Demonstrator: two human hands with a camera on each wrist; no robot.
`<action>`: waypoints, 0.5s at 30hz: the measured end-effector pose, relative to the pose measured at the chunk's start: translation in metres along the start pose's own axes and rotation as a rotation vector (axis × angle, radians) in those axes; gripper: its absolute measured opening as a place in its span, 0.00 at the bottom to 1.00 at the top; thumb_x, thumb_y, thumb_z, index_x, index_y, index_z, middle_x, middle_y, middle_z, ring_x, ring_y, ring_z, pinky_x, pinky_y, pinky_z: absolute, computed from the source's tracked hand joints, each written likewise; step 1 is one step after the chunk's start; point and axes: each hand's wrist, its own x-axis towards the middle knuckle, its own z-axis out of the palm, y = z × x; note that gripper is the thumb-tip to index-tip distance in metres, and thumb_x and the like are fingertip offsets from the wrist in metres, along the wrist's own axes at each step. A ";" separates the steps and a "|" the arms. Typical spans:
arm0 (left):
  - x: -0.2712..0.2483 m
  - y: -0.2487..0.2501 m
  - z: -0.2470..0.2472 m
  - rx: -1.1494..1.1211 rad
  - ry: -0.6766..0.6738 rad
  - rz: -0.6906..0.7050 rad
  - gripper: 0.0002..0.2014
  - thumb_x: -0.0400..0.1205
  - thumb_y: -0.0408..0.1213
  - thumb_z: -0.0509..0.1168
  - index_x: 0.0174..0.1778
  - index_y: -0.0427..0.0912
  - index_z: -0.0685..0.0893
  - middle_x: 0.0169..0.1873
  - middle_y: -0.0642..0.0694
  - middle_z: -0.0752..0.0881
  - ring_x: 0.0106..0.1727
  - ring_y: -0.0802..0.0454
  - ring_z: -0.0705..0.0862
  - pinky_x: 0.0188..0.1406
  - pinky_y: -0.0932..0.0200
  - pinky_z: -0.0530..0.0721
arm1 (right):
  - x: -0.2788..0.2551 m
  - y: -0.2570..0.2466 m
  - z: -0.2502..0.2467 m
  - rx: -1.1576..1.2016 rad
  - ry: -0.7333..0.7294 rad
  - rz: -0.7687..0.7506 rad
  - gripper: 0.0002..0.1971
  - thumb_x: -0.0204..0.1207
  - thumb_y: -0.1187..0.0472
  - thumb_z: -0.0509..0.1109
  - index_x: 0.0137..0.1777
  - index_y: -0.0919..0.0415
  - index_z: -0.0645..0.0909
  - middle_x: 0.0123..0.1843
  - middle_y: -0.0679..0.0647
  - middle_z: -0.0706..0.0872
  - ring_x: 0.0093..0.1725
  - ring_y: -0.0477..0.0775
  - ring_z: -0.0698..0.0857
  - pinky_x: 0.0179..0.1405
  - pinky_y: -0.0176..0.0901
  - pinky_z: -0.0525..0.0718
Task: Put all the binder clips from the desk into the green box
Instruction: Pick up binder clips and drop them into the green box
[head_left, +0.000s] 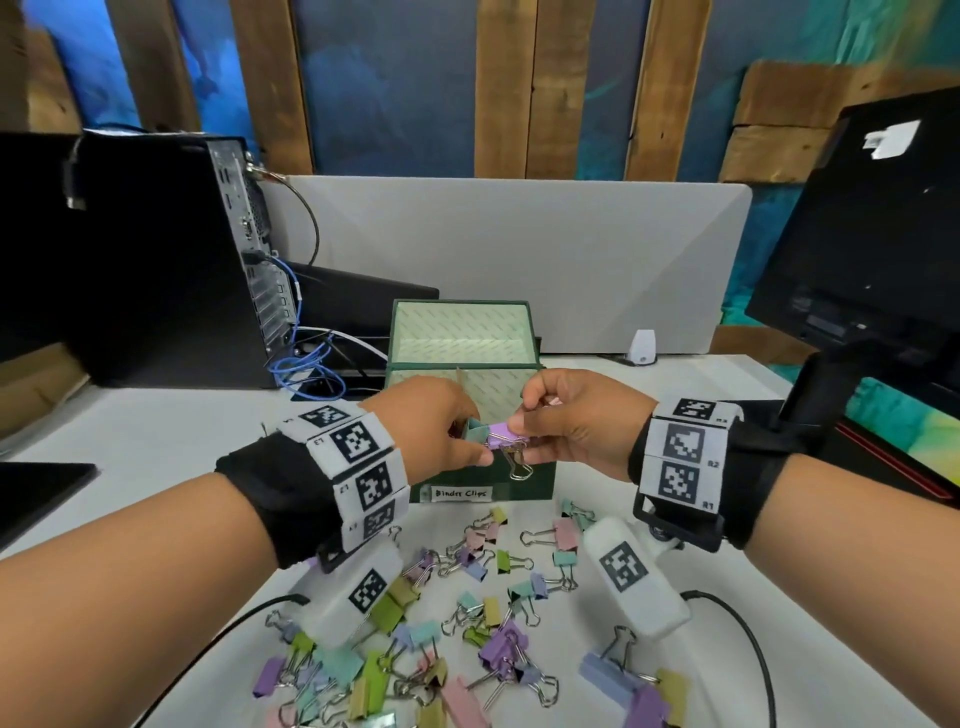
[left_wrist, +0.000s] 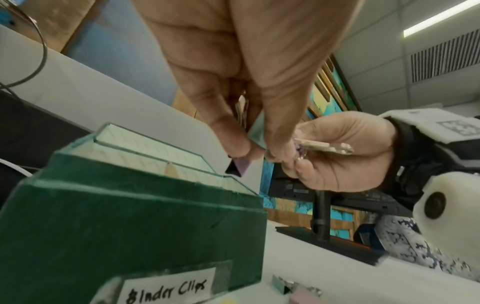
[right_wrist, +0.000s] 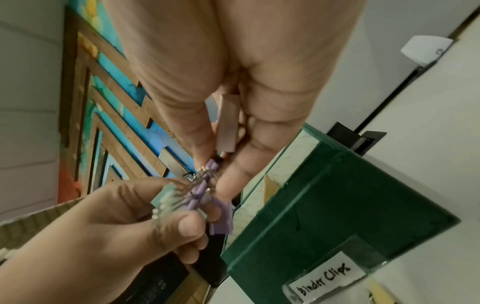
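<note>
The green box (head_left: 543, 480) labelled "Binder Clips" stands open at mid-desk, its lid upright behind it. Both hands meet just above its front edge. My left hand (head_left: 480, 453) grips a teal binder clip (head_left: 475, 430) and pinches a purple binder clip (head_left: 503, 435) whose wire handle hangs down. My right hand (head_left: 524, 422) pinches the same purple clip (right_wrist: 223, 216) from the other side and keeps a pink clip (right_wrist: 228, 123) tucked against its palm. In the left wrist view the purple clip (left_wrist: 240, 166) hangs over the green box (left_wrist: 130, 226). Several coloured clips (head_left: 467, 623) lie scattered on the desk in front.
A black computer tower (head_left: 156, 260) with blue cables (head_left: 306, 369) stands at back left, and a monitor (head_left: 872, 234) on its stand at right. A grey divider (head_left: 519, 249) runs behind the box, with a small white device (head_left: 643, 345) at its foot.
</note>
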 end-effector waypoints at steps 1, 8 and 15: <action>0.000 -0.002 -0.001 0.003 0.033 0.020 0.22 0.77 0.54 0.66 0.55 0.37 0.84 0.49 0.46 0.83 0.49 0.47 0.82 0.48 0.55 0.79 | -0.001 -0.001 0.000 -0.001 0.001 0.013 0.13 0.72 0.77 0.68 0.35 0.60 0.73 0.34 0.59 0.83 0.29 0.52 0.87 0.29 0.37 0.89; -0.004 -0.018 -0.003 -0.116 0.097 0.048 0.22 0.73 0.56 0.69 0.44 0.36 0.85 0.41 0.46 0.83 0.40 0.49 0.80 0.41 0.57 0.79 | -0.004 -0.005 0.012 -0.191 0.034 -0.175 0.14 0.72 0.75 0.71 0.34 0.57 0.72 0.38 0.56 0.84 0.36 0.53 0.87 0.45 0.49 0.88; -0.005 -0.025 0.000 -0.094 0.206 0.150 0.20 0.76 0.55 0.66 0.54 0.44 0.86 0.40 0.57 0.77 0.44 0.54 0.79 0.43 0.62 0.77 | 0.001 -0.002 0.020 -0.281 0.129 -0.271 0.15 0.71 0.71 0.72 0.32 0.56 0.71 0.36 0.53 0.85 0.39 0.58 0.87 0.53 0.63 0.86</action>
